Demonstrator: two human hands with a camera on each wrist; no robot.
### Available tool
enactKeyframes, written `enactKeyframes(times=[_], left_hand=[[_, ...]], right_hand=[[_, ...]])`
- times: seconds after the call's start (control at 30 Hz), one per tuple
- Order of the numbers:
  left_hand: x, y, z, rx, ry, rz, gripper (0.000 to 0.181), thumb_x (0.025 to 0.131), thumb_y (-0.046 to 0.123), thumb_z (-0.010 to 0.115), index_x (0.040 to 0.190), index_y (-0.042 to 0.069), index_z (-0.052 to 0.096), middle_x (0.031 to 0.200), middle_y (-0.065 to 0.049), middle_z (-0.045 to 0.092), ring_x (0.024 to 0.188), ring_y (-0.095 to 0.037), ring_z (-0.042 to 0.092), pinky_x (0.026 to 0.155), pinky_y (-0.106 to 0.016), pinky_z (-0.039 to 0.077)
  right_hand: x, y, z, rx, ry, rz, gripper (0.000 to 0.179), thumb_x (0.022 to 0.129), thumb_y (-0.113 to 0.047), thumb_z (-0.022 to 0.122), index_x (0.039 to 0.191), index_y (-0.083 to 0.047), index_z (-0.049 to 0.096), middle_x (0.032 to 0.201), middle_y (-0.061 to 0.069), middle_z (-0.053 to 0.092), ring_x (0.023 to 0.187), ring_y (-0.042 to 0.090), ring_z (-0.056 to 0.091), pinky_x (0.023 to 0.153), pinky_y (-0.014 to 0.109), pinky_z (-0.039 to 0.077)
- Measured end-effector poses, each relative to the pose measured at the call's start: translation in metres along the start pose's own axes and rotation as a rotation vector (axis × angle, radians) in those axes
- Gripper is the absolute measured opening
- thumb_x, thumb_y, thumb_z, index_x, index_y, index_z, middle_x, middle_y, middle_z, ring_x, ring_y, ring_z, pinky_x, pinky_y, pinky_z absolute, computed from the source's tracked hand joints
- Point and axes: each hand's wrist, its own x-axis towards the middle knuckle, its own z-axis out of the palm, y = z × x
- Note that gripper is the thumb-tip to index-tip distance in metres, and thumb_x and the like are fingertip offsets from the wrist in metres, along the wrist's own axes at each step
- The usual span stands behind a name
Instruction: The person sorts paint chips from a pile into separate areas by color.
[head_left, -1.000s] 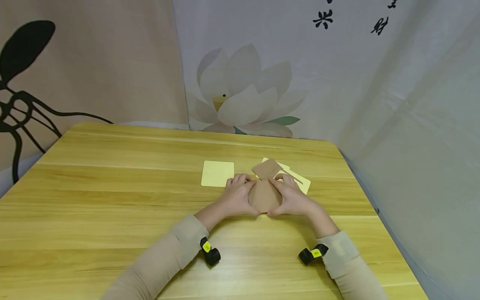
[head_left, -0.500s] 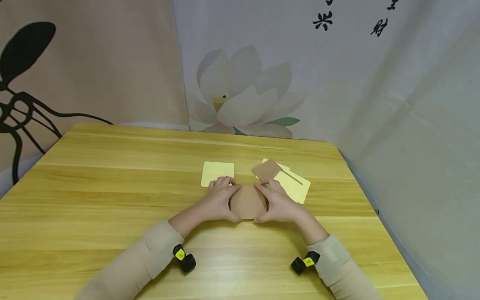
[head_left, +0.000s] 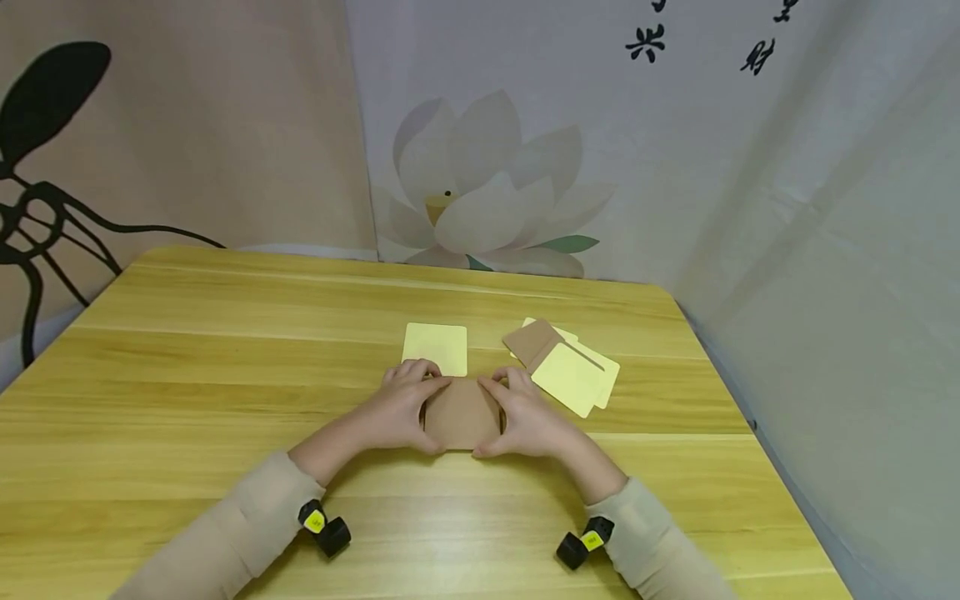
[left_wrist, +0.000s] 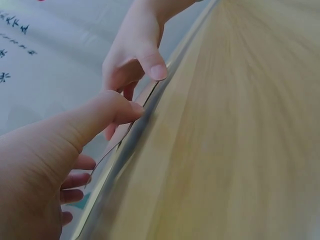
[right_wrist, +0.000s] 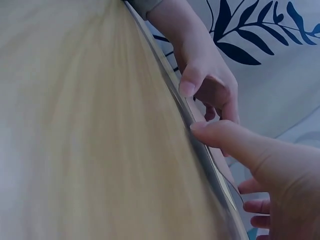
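A thin brown card (head_left: pixel 462 414) lies low over the table in the head view, its side edges bent up a little. My left hand (head_left: pixel 397 412) grips its left side, thumb at the near corner and forefinger at the far one. On the opposite side my right hand (head_left: pixel 531 423) holds it the same way. From the left wrist, the brown card (left_wrist: pixel 114 140) appears nearly edge-on between the thumbs and the other fingers. Just behind the left fingertips is a pale yellow square card (head_left: pixel 437 346), partly covered by them.
Beyond my right hand, several yellow cards (head_left: pixel 566 379) overlap in a loose pile with another brown card (head_left: pixel 534 340) among them. A wooden table (head_left: pixel 225 350) bears everything. Printed cloth (head_left: pixel 487 167) hangs behind its far edge.
Both hands have drawn the brown card left and nearer to me across the table. More of the yellow pile on the right now shows. The left yellow card has stayed put.
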Motion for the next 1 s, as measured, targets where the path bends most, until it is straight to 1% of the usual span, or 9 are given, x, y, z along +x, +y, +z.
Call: enactKeyframes(times=[0.2, 0.37, 0.5, 0.63, 0.8, 1.0], left_hand=[[-0.013, -0.007, -0.008, -0.002, -0.011, -0.003, 0.093, 0.056, 0.043, 0.084, 0.133, 0.0, 0.054, 0.121, -0.006, 0.044, 0.116, -0.028, 0.037, 0.096, -0.055, 0.025], [-0.021, -0.011, -0.014, 0.001, -0.02, -0.012, 0.093, 0.055, 0.042, 0.084, 0.133, 0.0, 0.055, 0.124, -0.008, 0.045, 0.119, -0.03, 0.037, 0.097, -0.057, 0.024], [-0.027, -0.014, -0.018, -0.011, -0.037, -0.02, 0.092, 0.057, 0.041, 0.085, 0.133, -0.001, 0.054, 0.125, -0.007, 0.044, 0.121, -0.03, 0.035, 0.097, -0.058, 0.023], [-0.031, -0.017, -0.02, -0.019, -0.043, -0.024, 0.092, 0.057, 0.04, 0.085, 0.133, -0.001, 0.054, 0.126, -0.007, 0.045, 0.122, -0.031, 0.035, 0.097, -0.058, 0.023], [-0.034, -0.021, -0.021, -0.017, -0.042, -0.029, 0.092, 0.057, 0.039, 0.086, 0.133, -0.001, 0.054, 0.127, -0.008, 0.045, 0.123, -0.031, 0.035, 0.096, -0.057, 0.023], [-0.035, -0.023, -0.022, -0.024, -0.065, -0.042, 0.092, 0.058, 0.04, 0.086, 0.134, -0.001, 0.054, 0.128, -0.008, 0.045, 0.122, -0.029, 0.035, 0.096, -0.056, 0.024]], right_hand=[[0.007, -0.014, 0.008, -0.049, -0.003, -0.006, 0.103, 0.065, -0.055, 0.081, 0.146, -0.005, 0.04, 0.135, 0.01, 0.036, 0.126, 0.026, 0.029, 0.099, 0.042, 0.034], [0.012, -0.021, 0.013, -0.045, -0.016, -0.006, 0.104, 0.066, -0.055, 0.081, 0.146, -0.005, 0.038, 0.137, 0.012, 0.036, 0.128, 0.028, 0.029, 0.101, 0.044, 0.033], [0.015, -0.026, 0.017, -0.052, -0.018, -0.004, 0.104, 0.065, -0.056, 0.081, 0.147, -0.006, 0.038, 0.136, 0.011, 0.036, 0.127, 0.027, 0.03, 0.102, 0.044, 0.033], [0.017, -0.03, 0.019, -0.05, -0.021, -0.005, 0.103, 0.066, -0.057, 0.08, 0.147, -0.008, 0.039, 0.136, 0.009, 0.036, 0.127, 0.025, 0.03, 0.102, 0.043, 0.032], [0.019, -0.032, 0.021, -0.034, -0.022, -0.004, 0.103, 0.067, -0.057, 0.079, 0.147, -0.009, 0.038, 0.136, 0.01, 0.035, 0.128, 0.026, 0.029, 0.103, 0.046, 0.031], [0.021, -0.032, 0.024, -0.033, -0.032, -0.005, 0.101, 0.068, -0.057, 0.079, 0.147, -0.009, 0.038, 0.136, 0.009, 0.035, 0.127, 0.025, 0.028, 0.104, 0.047, 0.027]])
